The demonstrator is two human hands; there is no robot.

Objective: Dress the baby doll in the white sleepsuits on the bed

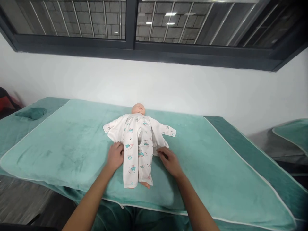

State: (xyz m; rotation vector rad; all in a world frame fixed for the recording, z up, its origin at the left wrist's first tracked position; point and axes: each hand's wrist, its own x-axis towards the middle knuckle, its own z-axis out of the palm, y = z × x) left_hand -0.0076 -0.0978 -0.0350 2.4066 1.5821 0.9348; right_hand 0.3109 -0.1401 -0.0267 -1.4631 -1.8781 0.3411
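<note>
A baby doll [138, 109] lies on its back on a teal blanket [72, 141], head toward the wall. It wears a white printed romper [138, 141], and one bare foot shows at the near end. My left hand [115, 156] rests at the doll's left hip with fingers curled onto the romper's edge. My right hand [169, 159] lies at the other hip, fingers pinched on the cloth there.
The blanket covers a padded table against a white wall under a dark-framed window [131, 25]. A folded teal cloth [32, 113] sits at the far left. Another teal-covered surface [292, 133] stands to the right across a gap.
</note>
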